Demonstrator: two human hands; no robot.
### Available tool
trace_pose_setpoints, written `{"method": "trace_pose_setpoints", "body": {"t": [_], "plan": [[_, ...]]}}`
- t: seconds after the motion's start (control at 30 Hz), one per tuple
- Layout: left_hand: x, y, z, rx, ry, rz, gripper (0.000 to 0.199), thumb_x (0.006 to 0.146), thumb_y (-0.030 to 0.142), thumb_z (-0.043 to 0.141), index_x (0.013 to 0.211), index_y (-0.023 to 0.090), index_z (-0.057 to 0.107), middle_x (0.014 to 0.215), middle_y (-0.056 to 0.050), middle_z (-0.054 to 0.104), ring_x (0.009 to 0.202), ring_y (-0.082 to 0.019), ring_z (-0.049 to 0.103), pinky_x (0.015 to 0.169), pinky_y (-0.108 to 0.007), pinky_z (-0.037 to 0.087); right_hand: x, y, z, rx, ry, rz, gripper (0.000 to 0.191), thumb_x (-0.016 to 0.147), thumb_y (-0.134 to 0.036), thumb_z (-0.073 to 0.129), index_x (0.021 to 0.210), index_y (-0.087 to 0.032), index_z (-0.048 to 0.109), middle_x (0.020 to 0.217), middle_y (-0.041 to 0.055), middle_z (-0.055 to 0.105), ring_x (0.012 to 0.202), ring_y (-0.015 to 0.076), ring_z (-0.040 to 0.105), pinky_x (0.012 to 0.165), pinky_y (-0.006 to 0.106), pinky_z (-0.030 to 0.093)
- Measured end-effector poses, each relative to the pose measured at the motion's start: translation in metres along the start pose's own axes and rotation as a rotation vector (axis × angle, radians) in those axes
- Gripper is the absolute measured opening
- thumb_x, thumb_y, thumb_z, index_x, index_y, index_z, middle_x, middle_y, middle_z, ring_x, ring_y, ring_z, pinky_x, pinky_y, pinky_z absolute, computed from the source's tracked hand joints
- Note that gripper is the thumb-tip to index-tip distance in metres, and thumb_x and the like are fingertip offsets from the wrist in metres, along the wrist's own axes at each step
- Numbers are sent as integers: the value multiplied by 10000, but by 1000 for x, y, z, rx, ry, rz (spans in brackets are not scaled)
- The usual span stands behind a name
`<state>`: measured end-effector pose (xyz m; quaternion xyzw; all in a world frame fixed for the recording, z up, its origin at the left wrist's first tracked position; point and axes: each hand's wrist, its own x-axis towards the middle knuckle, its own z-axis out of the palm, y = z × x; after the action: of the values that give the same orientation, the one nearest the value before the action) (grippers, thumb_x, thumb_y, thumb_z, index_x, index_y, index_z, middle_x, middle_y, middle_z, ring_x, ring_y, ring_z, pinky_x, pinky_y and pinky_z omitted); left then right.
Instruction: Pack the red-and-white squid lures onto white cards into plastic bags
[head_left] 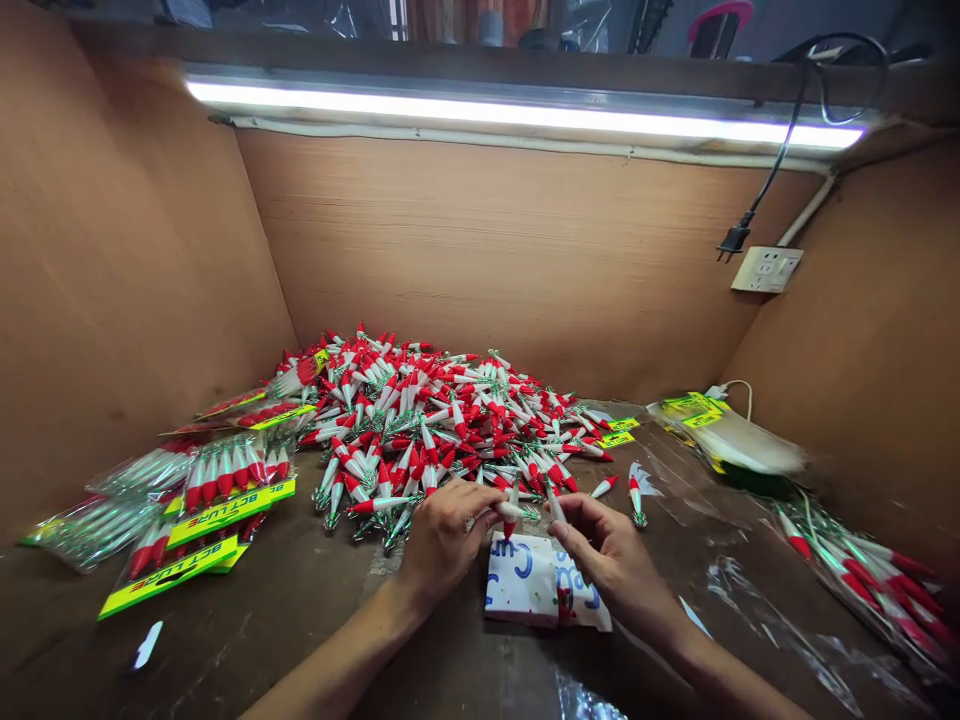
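Left hand (442,540) curled, fingertips pinched on one red-and-white lure (511,511) held out over a white printed packet (541,585) lying on the tabletop (300,610). Right hand (611,560) half closed, thumb and forefinger pinching a second lure (553,503) that points up toward the pile. Both hands sit just above the packet, close together, lures nearly touching

Big pile of loose lures (435,420) right behind the hands, red tips, white bodies, silvery-green tails. Two stray lures to the right of the pile, near a clear empty bag (675,490)

Left side: filled bags with yellow header cards (225,505), several stacked and overlapping. Far right: another bunch of lures in clear wrap (862,570), and a stack of yellow-topped empty bags (720,430). Wooden walls around, light strip (525,115) on top, wall socket (766,268) with a loose plug hanging beside it

Step, as I judge it: picking singles off the pile and gathering them by hand at the front edge, likely counting out a set for bagging. Only two lures in hand, so early in a set

Next move calls for a steady pinch on both lures, lining them up the same way round, tails clear of each other since the tinsel looks prone to snag, then a free finger to reach back to the pile
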<state>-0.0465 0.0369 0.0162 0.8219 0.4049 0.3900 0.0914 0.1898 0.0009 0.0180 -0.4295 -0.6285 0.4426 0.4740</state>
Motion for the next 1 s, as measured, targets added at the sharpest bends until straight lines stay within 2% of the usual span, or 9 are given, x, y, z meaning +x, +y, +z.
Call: {"method": "trace_pose_setpoints", "body": {"t": [0.1, 0.2, 0.33, 0.43, 0.57, 0.63, 0.73, 0.87, 1.0], "plan": [[0, -2, 1, 48, -8, -4, 147, 956, 199, 642, 1061, 262, 723, 1031, -27, 745, 941, -227, 673, 829, -343, 511, 2, 1, -1, 53, 43, 42, 322, 905, -514, 668, 1007, -209, 686, 857, 30, 682, 684, 157, 571, 586, 246, 449], [1, -6, 2, 141, 26, -24, 144, 950, 202, 658, 1073, 254, 710, 1019, -30, 741, 934, -232, 672, 821, -353, 504, 4, 3, -1, 192, 16, 155, 422, 872, -578, 677, 1075, -208, 668, 839, 25, 673, 514, 99, 439, 457, 220, 317], [1, -14, 3, 190, 43, -41, 163, 962, 221, 647, 1113, 247, 704, 1038, -35, 745, 934, -235, 679, 820, -363, 516, 8, 5, -9, 251, -28, 223, 506, 850, -592, 696, 1174, -207, 649, 823, 22, 684, 489, 82, 409, 463, 215, 293], [-1, -16, 2, 195, 10, -44, 222, 947, 222, 668, 1165, 257, 690, 1075, -35, 737, 973, -240, 673, 840, -372, 525, 9, 2, -34, 82, -136, 210, 466, 876, -567, 665, 1167, -204, 684, 853, 30, 707, 571, 113, 492, 517, 228, 354], [-4, -7, -3, 184, -60, -19, 272, 952, 250, 664, 1223, 276, 656, 1141, -39, 702, 1068, -254, 634, 901, -390, 504, 5, -4, -77, -422, -394, 227, 294, 859, -443, 683, 995, -204, 788, 839, 21, 741, 730, 178, 606, 612, 247, 400], [-4, -2, -7, 117, -159, -8, 210, 956, 299, 663, 1165, 281, 670, 1081, -23, 705, 1004, -232, 648, 865, -360, 505, 1, -2, -85, -649, -464, 248, 224, 846, -379, 684, 944, -219, 806, 825, 13, 752, 742, 187, 629, 619, 249, 395], [-5, 5, -11, 17, -346, 4, 354, 839, 416, 788, 1142, 281, 663, 1094, -13, 692, 958, -225, 659, 820, -328, 514, -2, 5, -73, -860, -403, 140, 190, 853, -304, 661, 966, -241, 800, 869, 25, 754, 787, 197, 651, 684, 262, 412], [-5, 8, -12, 27, -488, -17, 631, 663, 491, 892, 1204, 299, 631, 1223, -28, 620, 982, -254, 646, 843, -351, 518, -3, 9, -50, -897, -352, -45, 330, 843, -214, 652, 1157, -280, 728, 1020, 32, 733, 907, 210, 659, 773, 269, 437], [-6, 8, -12, -27, -553, -9, 677, 663, 471, 891, 1253, 310, 603, 1286, -40, 573, 1048, -261, 619, 888, -355, 510, -1, 11, -52, -867, -357, -35, 179, 873, -207, 641, 999, -257, 758, 954, 27, 725, 867, 193, 660, 756, 259, 443]]}}
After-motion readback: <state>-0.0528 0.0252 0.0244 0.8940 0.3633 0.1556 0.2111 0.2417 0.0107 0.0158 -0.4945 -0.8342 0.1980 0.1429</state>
